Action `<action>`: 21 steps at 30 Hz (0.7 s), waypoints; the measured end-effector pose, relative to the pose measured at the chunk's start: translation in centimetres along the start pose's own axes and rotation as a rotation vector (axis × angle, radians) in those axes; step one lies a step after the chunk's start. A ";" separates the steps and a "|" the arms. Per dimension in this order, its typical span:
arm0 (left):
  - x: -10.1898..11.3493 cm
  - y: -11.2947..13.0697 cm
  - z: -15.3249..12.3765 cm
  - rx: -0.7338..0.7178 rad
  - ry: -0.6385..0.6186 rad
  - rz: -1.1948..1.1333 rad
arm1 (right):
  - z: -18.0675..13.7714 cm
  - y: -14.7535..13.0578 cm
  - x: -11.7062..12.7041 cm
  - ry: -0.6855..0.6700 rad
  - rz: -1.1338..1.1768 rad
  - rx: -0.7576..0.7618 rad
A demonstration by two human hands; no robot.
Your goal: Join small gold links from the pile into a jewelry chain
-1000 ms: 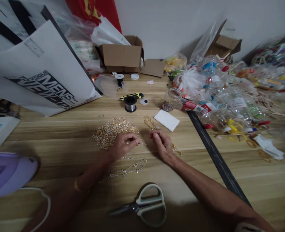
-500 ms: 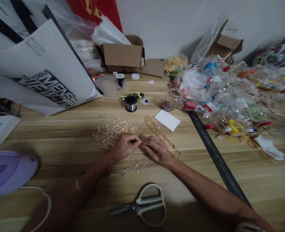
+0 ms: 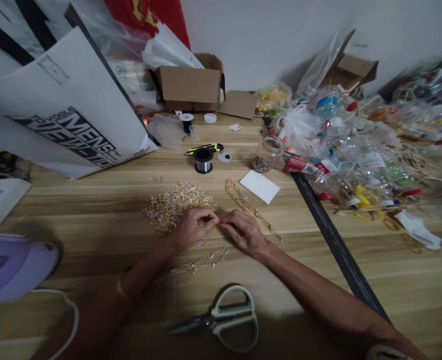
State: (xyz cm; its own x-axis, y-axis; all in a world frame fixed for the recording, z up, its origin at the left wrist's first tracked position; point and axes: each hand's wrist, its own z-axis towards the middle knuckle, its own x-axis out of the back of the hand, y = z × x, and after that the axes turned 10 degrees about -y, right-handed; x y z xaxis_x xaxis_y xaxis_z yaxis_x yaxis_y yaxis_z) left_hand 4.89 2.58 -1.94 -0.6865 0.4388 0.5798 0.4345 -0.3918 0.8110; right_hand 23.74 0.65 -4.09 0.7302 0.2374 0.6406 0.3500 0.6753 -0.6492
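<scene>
My left hand (image 3: pixel 194 226) is closed in a pinch, thumb against fingertips, at the near right edge of a heap of gold and silver beads or chain pieces (image 3: pixel 172 202). Almost touching it, my right hand (image 3: pixel 244 231) pinches too, its fingers bent together. Whatever lies between the fingertips is too small to make out. Just beyond my right hand a gold chain (image 3: pixel 256 212) lies doubled on the wooden table (image 3: pixel 292 270). A silver chain (image 3: pixel 198 265) rests below my left hand. Nearer to me lie scissors with pale handles (image 3: pixel 234 317), blades pointing left.
A wire spool (image 3: pixel 203 161), a yellow-black cutter knife (image 3: pixel 215 148), a white card (image 3: pixel 260 186) and a bead jar (image 3: pixel 264 155) stand or lie beyond my hands. Plastic bottles (image 3: pixel 367 160) crowd the right. A paper bag (image 3: pixel 63 105) and a purple object (image 3: pixel 14 265) are left.
Both hands stay in the same place, fingertips still together, with only a very slight shift of the fingers. The things on the table lie as before.
</scene>
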 end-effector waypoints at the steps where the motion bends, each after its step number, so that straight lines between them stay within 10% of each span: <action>1: 0.0 0.0 0.0 0.005 -0.001 -0.003 | 0.0 0.0 0.0 0.012 0.003 -0.014; 12: 1.4 -0.5 0.1 0.117 0.087 -0.107 | 0.6 0.7 0.3 0.425 0.306 -0.323; 21: 3.6 -1.0 0.1 0.145 -0.016 -0.087 | 0.8 0.6 0.5 0.426 0.336 -0.350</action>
State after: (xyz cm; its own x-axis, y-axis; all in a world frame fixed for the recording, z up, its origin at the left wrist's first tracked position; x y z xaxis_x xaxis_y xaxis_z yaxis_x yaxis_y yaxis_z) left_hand 2.02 4.67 -0.67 -0.7161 0.4795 0.5073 0.4543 -0.2315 0.8602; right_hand 23.82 1.68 -3.85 0.9770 0.0497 0.2075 0.1804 0.3272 -0.9276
